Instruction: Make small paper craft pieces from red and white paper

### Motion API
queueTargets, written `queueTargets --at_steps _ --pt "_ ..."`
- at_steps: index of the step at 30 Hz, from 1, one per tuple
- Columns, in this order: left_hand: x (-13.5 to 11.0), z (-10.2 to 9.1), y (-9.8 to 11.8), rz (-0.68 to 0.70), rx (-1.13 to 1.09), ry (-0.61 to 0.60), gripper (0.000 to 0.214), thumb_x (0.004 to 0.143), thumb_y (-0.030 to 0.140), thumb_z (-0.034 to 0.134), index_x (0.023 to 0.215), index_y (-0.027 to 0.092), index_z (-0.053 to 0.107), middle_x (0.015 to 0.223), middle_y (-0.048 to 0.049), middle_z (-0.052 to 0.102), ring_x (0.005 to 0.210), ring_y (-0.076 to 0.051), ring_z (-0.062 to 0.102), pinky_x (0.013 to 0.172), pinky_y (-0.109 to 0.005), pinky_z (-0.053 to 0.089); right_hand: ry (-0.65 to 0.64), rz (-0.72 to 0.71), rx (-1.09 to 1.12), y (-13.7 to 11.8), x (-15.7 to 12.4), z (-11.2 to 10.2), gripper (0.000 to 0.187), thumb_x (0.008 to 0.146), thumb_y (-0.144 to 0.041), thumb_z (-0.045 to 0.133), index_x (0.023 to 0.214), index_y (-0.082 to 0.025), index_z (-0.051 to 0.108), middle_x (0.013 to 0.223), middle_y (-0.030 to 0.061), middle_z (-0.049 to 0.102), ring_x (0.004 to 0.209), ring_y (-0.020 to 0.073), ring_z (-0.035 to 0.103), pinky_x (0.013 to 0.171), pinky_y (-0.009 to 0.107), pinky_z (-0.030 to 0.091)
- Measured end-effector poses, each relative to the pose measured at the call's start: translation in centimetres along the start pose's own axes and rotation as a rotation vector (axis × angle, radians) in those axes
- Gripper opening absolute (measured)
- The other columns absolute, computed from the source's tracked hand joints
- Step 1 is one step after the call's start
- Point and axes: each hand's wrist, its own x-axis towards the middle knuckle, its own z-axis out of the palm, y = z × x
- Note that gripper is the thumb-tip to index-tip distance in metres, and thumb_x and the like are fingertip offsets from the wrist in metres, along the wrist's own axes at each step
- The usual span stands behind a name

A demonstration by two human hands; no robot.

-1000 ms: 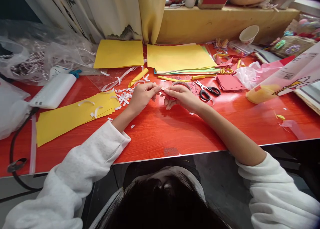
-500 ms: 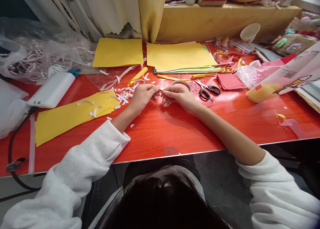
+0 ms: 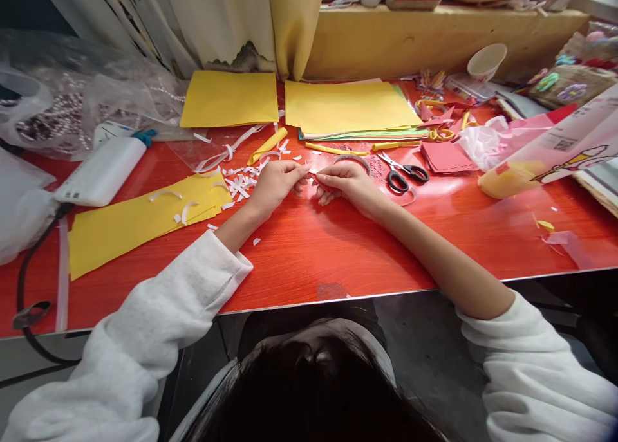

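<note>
My left hand and my right hand meet fingertip to fingertip above the red table. The right thumb and fingers pinch what looks like a small piece of red paper, mostly covered by the fingers. My left fingers are pinched too, with a tiny whitish bit at their tips, too small to name. Just behind the right hand lies a roll of tape. Black-handled scissors rest to its right, blades partly apart. White paper scraps are scattered left of my left hand.
Yellow paper strips and a white power bank with a cable lie left. Yellow sheets and a paper stack are behind. Red paper squares, a drink cup and a paper cup stand or lie right.
The fingertips have shifted very slightly; the red bit between them shows less, and a whitish bit shows at the left fingertips. The view has moved a little. Nothing else has moved.
</note>
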Motion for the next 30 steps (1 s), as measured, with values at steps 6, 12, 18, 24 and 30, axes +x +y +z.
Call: queueTargets --at_steps 6,12,18,24,30 --pt "-0.1 0.3 0.2 -0.055 -0.098 -0.007 0.02 0.081 0.024 0.06 0.067 0.01 0.063 0.064 -0.0022 0.062 0.052 -0.007 0.055 0.051 -0.018 0.046 0.011 -0.004 0.024 0.1 0.0 -0.1 0.023 0.073 -0.038 0.073 0.076 -0.016 0.068 0.068 0.0047 0.067 0.06 0.0153 0.066 0.058 0.024 0.056" --pt "-0.2 0.3 0.9 -0.187 -0.129 -0.035 0.019 0.081 0.02 0.058 0.066 0.009 0.06 0.064 -0.0018 0.06 0.05 -0.007 0.055 0.05 -0.019 0.048 0.017 0.019 0.011 0.2 0.1 -0.2 0.02 0.074 -0.035 0.073 0.074 -0.015 0.068 0.069 0.0058 0.068 0.06 0.0158 0.066 0.058 0.024 0.056" --pt "-0.2 0.2 0.7 -0.102 0.053 -0.083 0.025 0.079 0.029 0.062 0.062 0.012 0.057 0.056 0.0005 0.054 0.046 -0.007 0.05 0.044 -0.018 0.043 0.011 0.044 -0.014 0.2 0.3 -0.2 0.021 0.073 -0.037 0.073 0.076 -0.016 0.07 0.07 0.0054 0.069 0.06 0.0156 0.067 0.057 0.024 0.057" --pt "-0.5 0.2 0.9 -0.083 0.011 -0.097 0.022 0.079 0.023 0.059 0.06 0.012 0.057 0.056 0.0007 0.054 0.049 -0.007 0.049 0.048 -0.019 0.041 0.0 0.042 -0.031 0.2 0.2 -0.3 0.022 0.072 -0.037 0.073 0.073 -0.015 0.07 0.07 0.0058 0.069 0.06 0.0162 0.067 0.058 0.025 0.057" --pt "-0.4 0.1 0.7 -0.018 0.045 -0.075 0.022 0.079 0.024 0.058 0.061 0.012 0.06 0.057 0.0004 0.056 0.05 -0.006 0.049 0.052 -0.019 0.039 -0.012 0.03 -0.022 0.0 0.1 -0.2 0.017 0.076 -0.031 0.07 0.072 -0.014 0.069 0.069 0.0066 0.068 0.058 0.0156 0.066 0.056 0.025 0.056"
